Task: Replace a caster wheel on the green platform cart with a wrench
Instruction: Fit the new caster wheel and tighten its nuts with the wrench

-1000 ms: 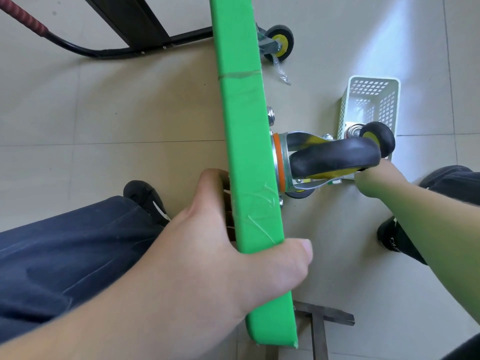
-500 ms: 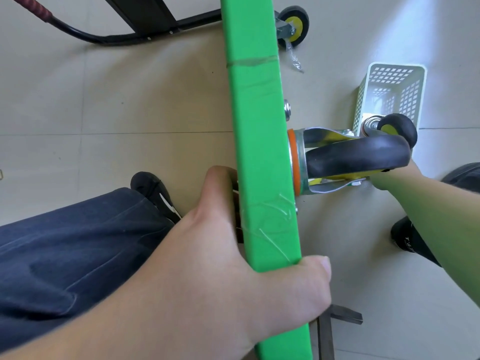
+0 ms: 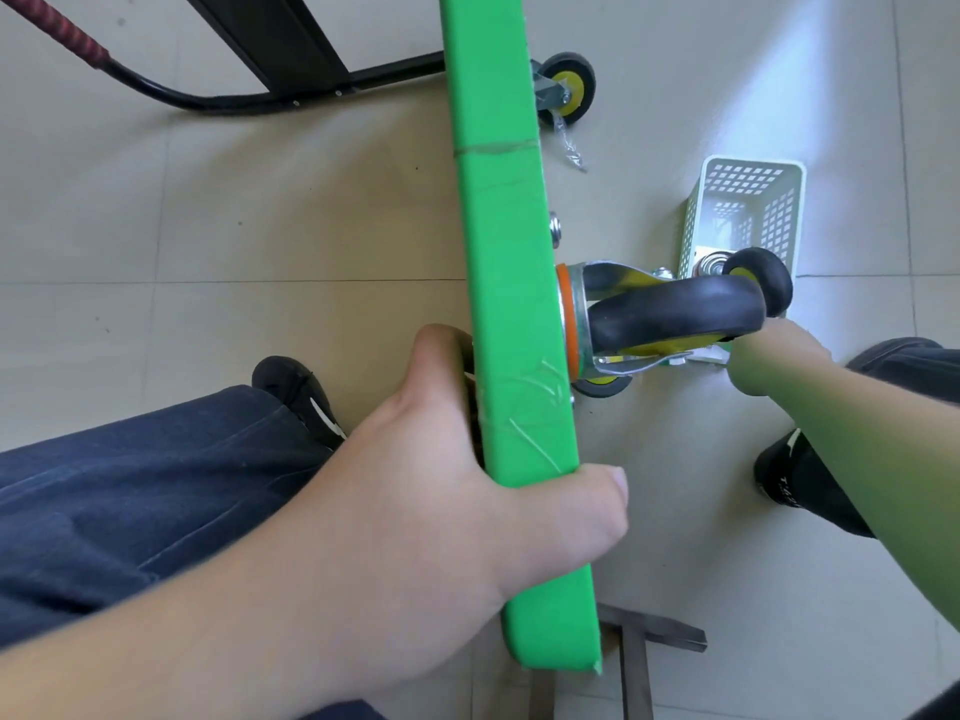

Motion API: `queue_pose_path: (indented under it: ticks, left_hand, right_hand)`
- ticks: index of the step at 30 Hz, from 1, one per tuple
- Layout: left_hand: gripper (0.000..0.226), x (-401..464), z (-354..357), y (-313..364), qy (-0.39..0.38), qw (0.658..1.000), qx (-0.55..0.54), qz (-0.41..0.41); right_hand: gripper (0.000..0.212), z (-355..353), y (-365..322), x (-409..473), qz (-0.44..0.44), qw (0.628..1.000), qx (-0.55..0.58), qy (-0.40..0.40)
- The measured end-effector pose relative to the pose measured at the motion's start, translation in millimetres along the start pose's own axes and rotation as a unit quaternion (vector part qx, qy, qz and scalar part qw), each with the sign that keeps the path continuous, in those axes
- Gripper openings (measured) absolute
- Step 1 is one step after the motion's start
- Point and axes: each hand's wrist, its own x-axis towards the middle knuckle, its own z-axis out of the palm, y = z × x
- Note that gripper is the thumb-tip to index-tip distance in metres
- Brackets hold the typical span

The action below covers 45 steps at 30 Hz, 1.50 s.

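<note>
Head view: left hand (image 3: 457, 491) grips green cart (image 3: 498, 226) edge. Right hand (image 3: 774, 356) reaches under caster wheel (image 3: 675, 314); its grip can't be told.

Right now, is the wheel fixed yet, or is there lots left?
Done: the green cart stands on edge, gripped by the left hand. In hand: the right hand reaches under the mounted caster wheel, its fingers hidden. Left: no wrench shows; a loose wheel waits by the basket.
</note>
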Motion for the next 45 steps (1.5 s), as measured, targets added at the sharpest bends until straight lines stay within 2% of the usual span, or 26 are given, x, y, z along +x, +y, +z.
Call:
queue_pose_path:
  ticks: [2,5,8,12,16,19,23,26,33,38,40,43,45]
  left_hand:
    - [0.078,-2.0,-2.6,-6.5,-0.015,1.000,0.010,0.011]
    - [0.077,2.1,-3.2,-7.7,-0.011,1.000,0.027,0.012]
    - [0.079,3.0,-2.8,-8.2,-0.005,0.998,0.058,0.013]
    - [0.087,6.5,-6.2,-7.7,-0.006,0.996,0.087,0.006]
    - [0.096,10.2,-11.1,-2.4,-0.017,0.998,0.063,0.000]
    - [0.101,14.4,-19.1,4.2,-0.005,0.996,0.088,-0.016]
    - [0.110,22.7,-27.4,11.0,-0.001,0.991,0.132,0.019]
    - [0.115,30.4,-30.7,14.3,0.002,0.985,0.170,0.038]
    - [0.082,32.1,-34.8,24.5,0.016,0.974,0.221,0.039]
    - [0.061,41.6,-35.4,30.8,0.053,0.986,0.142,0.068]
    - [0.062,47.4,-33.6,35.4,0.063,0.990,0.098,0.074]
    - [0.081,56.9,-32.6,44.6,0.084,0.992,0.065,0.075]
    - [0.074,63.7,-32.0,51.8,0.096,0.991,0.044,0.078]
  right_hand:
    - [0.007,-1.5,5.1,-2.0,-0.020,1.000,-0.009,-0.012]
    - [0.019,-13.5,5.0,-25.5,-0.033,0.998,-0.037,-0.045]
    - [0.011,-18.2,3.3,-38.8,-0.059,0.995,-0.051,-0.058]
    - [0.013,-16.9,13.8,-56.7,-0.131,0.991,-0.028,-0.020]
    - [0.026,-19.6,25.8,-104.2,-0.160,0.986,-0.036,-0.015]
    - [0.036,-21.9,41.2,-152.5,-0.192,0.981,0.015,0.012]
    - [0.019,-28.9,52.1,-215.6,-0.224,0.964,0.145,-0.013]
    - [0.016,-31.1,53.9,-248.7,-0.240,0.937,0.254,-0.020]
    - [0.011,-11.6,41.8,-275.0,-0.262,0.884,0.384,-0.048]
    - [0.008,-9.4,33.5,-270.2,-0.267,0.865,0.421,-0.060]
    - [0.008,-8.3,32.3,-265.9,-0.262,0.862,0.429,-0.062]
    - [0.007,-5.3,31.0,-261.8,-0.263,0.856,0.439,-0.067]
    - [0.006,-2.4,28.8,-258.1,-0.274,0.856,0.435,-0.064]
